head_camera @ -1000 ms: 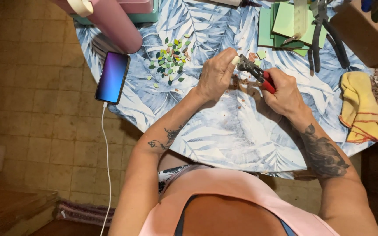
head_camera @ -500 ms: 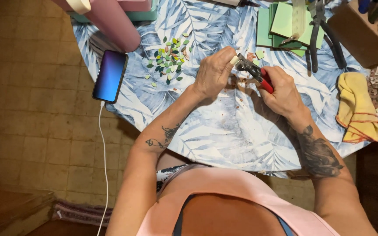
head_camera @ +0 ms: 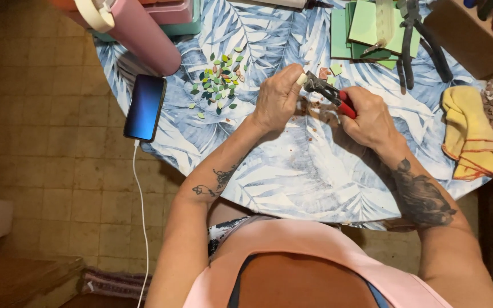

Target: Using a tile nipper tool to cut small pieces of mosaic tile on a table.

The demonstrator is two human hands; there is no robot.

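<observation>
My right hand [head_camera: 370, 116] grips red-handled nippers [head_camera: 329, 92] whose dark jaws point left. My left hand [head_camera: 278, 98] pinches a small pale tile piece [head_camera: 302, 78] and holds it at the jaws. Both hands hover over a round table with a blue leaf-print cloth [head_camera: 292, 171]. A scatter of small green and brown leaf-shaped tile pieces [head_camera: 219, 78] lies just left of my left hand. Tiny brown chips [head_camera: 309, 114] lie under the hands.
A phone [head_camera: 145, 106] on a white cable sits at the table's left edge. A pink bottle [head_camera: 144, 35] lies at the back left. Green tiles [head_camera: 366, 28] and black pliers [head_camera: 420, 40] are at the back. A yellow cloth [head_camera: 472, 134] lies at the right.
Both hands stay together at the nippers with only slight shifts. The view has drifted a little.
</observation>
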